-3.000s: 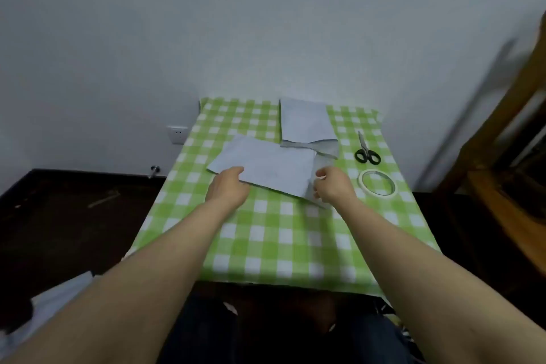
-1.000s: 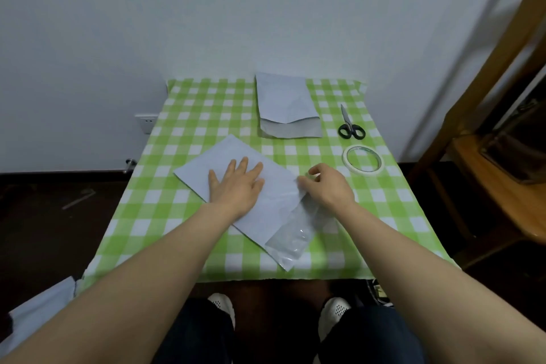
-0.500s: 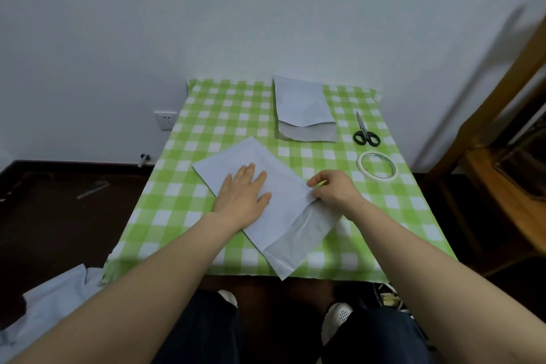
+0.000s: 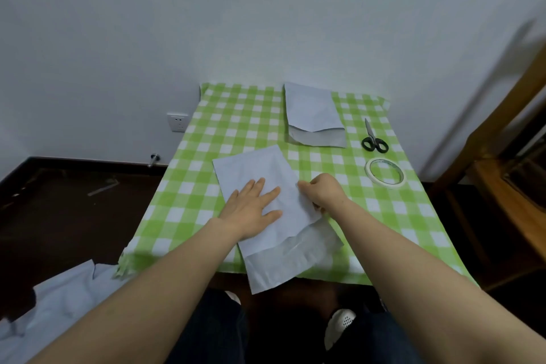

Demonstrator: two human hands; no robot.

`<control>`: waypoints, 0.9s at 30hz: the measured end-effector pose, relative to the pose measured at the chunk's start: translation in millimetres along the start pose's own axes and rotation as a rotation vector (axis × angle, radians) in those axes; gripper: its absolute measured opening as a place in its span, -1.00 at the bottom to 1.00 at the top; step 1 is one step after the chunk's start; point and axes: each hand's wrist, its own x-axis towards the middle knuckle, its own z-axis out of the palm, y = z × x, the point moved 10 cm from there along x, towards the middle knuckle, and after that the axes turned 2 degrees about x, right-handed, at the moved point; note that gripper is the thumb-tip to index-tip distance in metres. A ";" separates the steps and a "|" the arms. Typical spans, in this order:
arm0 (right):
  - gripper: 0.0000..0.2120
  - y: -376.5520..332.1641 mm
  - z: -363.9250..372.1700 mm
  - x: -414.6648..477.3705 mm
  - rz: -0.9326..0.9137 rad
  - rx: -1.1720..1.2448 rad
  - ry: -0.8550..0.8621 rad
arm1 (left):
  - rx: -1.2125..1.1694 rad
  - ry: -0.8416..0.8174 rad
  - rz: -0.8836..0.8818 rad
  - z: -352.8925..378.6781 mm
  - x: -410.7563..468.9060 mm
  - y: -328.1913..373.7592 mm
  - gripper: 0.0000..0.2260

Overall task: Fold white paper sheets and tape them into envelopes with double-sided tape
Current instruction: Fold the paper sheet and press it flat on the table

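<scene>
Left palm flat on a folded sheet, right hand at its edge

Head view: a table under a green and white checked cloth (image 4: 236, 127) stands against a white wall. A folded white paper sheet (image 4: 266, 168) lies at an angle on the near half of the cloth. Its lower end, a greyer and slightly shiny layer, reaches past the table's near edge and hangs over it. The left hand (image 4: 254, 207) lies flat on the middle of the sheet, fingers straight and a little spread, pressing it down and gripping nothing. The right hand (image 4: 325, 192) sits at the sheet's right edge with its fingers curled, and the fingertips seem to pinch that edge; the exact grip is partly hidden by the hand itself. The two hands are close together but apart.

At the far side of the table, near the wall, lies a finished envelope (image 4: 310, 109) with its open flap turned towards the person. To its right are black-handled scissors (image 4: 374, 140), and nearer than these a roll of tape (image 4: 385, 172) lying flat, well clear of the right hand. A wall socket (image 4: 177, 122) shows left of the table, more white paper (image 4: 59, 298) lies on the dark floor at lower left, and a wooden chair (image 4: 502, 156) stands at the right
</scene>
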 end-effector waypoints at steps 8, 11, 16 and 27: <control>-0.84 12.8 3.7 -3.5 -0.021 0.085 -0.083 | -0.035 0.048 0.028 1.0 -7.6 -2.9 -0.44; -0.75 22.0 3.1 -18.0 0.008 0.213 -0.160 | -0.010 0.034 0.026 5.6 -12.9 -4.5 -0.44; -0.62 26.7 -0.2 -28.4 -0.096 0.214 -0.138 | -0.006 0.129 0.114 0.6 -24.9 2.1 -0.52; -0.50 26.4 4.4 -43.5 -0.294 0.088 -0.161 | -0.061 -0.012 0.189 10.2 -75.4 -14.5 -0.39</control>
